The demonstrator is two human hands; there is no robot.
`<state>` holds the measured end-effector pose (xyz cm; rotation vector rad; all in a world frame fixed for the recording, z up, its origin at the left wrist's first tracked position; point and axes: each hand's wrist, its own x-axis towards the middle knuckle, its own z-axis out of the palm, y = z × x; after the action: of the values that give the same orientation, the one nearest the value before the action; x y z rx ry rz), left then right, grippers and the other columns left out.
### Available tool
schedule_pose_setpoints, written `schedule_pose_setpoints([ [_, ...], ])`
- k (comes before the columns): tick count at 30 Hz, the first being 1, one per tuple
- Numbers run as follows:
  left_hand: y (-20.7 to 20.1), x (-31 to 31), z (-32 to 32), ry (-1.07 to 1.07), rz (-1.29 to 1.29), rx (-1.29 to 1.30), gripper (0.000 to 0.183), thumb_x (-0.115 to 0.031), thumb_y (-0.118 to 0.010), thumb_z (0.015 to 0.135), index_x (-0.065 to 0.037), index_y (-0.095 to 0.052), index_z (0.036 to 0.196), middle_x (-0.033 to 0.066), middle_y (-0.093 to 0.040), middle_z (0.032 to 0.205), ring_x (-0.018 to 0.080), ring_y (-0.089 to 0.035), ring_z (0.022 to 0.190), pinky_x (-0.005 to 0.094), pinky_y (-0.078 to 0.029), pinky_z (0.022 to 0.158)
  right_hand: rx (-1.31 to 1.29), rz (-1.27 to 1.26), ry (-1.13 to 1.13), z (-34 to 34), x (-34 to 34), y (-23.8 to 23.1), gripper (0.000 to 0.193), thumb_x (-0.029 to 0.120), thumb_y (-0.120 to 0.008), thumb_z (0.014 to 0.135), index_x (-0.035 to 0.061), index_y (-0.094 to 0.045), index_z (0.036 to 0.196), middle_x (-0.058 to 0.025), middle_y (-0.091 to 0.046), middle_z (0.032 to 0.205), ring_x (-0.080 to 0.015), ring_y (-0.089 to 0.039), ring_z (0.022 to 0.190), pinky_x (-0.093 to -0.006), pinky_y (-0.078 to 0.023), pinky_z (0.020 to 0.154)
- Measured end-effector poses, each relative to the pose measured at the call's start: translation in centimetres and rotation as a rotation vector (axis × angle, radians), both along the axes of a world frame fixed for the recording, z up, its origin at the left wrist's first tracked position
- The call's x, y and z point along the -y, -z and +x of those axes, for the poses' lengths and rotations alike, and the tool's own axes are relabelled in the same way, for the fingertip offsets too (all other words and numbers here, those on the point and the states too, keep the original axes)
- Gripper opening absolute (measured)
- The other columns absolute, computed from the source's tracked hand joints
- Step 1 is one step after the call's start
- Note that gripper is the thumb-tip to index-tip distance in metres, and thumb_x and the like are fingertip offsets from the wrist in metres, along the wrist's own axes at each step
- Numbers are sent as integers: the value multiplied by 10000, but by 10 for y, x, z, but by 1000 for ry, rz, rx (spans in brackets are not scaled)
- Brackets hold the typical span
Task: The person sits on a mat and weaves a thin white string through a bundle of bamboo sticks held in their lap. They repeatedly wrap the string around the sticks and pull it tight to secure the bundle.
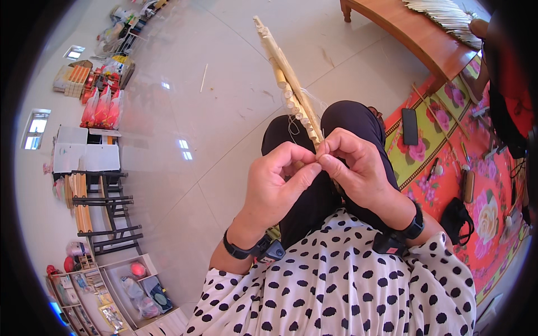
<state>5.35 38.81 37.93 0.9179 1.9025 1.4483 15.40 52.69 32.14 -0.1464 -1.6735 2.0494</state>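
Note:
A row of pale cut reed tubes, bound side by side along a longer split cane, lies slanting over my knees, its far end pointing up and left. Fine, pale thread hangs in loose loops on both sides of it. At the near end of the tubes, my left hand and my right hand meet fingertip to fingertip. Both are closed in a pinch on the thread; the exact grip is partly hidden by the fingers. The near end of the tubes disappears under my hands.
To the right, a floral red mat carries a black phone, thin sticks and small tools. A wooden table with a reed bundle stands at the upper right, beside another person. Folded black-legged stools and shelves line the left.

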Motion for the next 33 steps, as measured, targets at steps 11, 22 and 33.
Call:
schedule_pose_setpoints([
  [11, -12, 0, -4, -121, 158, -171, 58, 22, -679, 868, 1, -651, 915, -21, -595, 729, 31, -508, 623, 191, -409, 564, 33, -116, -53, 7, 0, 5, 55, 27, -608, 962, -16, -616, 995, -17, -576, 912, -76, -559, 833, -209, -449, 746],
  [22, -14, -18, 5, -113, 173, -532, 107, 2, -693, 784, -36, -600, 820, 81, -685, 859, 170, -641, 681, 260, -484, 579, -87, -101, 8, -1, 6, 9, 64, 51, -707, 881, -4, -685, 907, -36, -654, 858, -91, -602, 764, -243, -487, 705],
  [33, -20, -20, 9, -74, 107, -561, 70, 50, -634, 796, 17, -575, 813, 112, -685, 840, 82, -532, 649, 227, -450, 631, -58, 42, 86, -3, 5, 7, 88, 52, -753, 833, 5, -700, 885, -45, -645, 784, -98, -594, 689, -251, -474, 630],
])
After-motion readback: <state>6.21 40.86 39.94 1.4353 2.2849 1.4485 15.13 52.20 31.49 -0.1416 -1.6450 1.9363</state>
